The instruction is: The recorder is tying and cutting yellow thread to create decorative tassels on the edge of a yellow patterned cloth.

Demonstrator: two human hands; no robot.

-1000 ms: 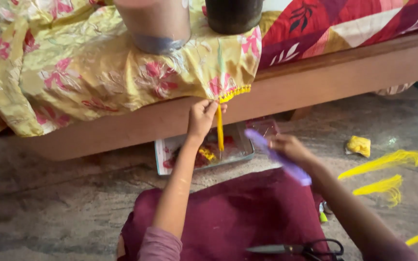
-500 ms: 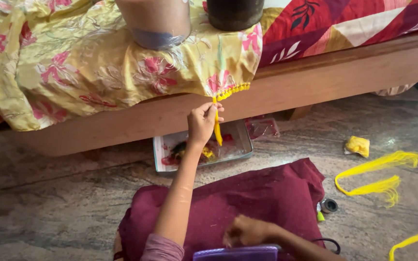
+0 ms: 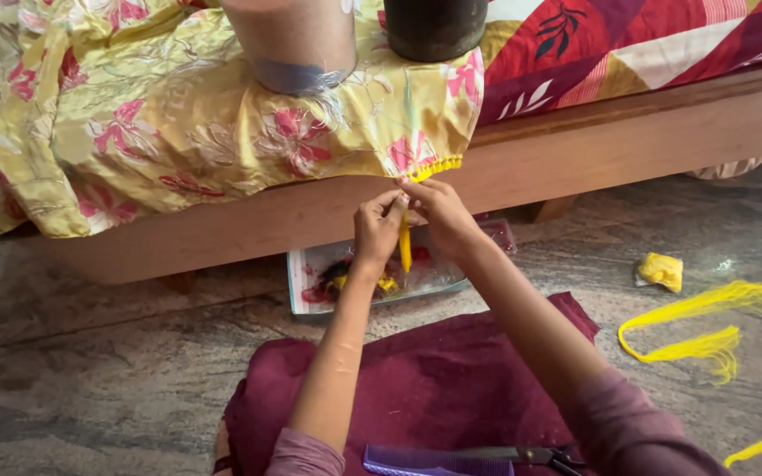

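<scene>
The yellow tassel [image 3: 405, 242] is being tied at the cloth's edge [image 3: 434, 166], pinched by left hand [image 3: 377, 231] and right hand [image 3: 438, 216]; firm, steady tightening is judged needed next

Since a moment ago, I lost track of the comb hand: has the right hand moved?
Yes. The right hand rose from the maroon cloth to the yellow tassel under the wooden bed rail, beside the left hand.

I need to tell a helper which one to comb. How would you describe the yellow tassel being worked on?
Find the wooden bed frame and the yellow floral cloth draped over it. The tassel hangs from its fringed corner, between both hands; the other yellow threads lie loose on the floor.
</scene>
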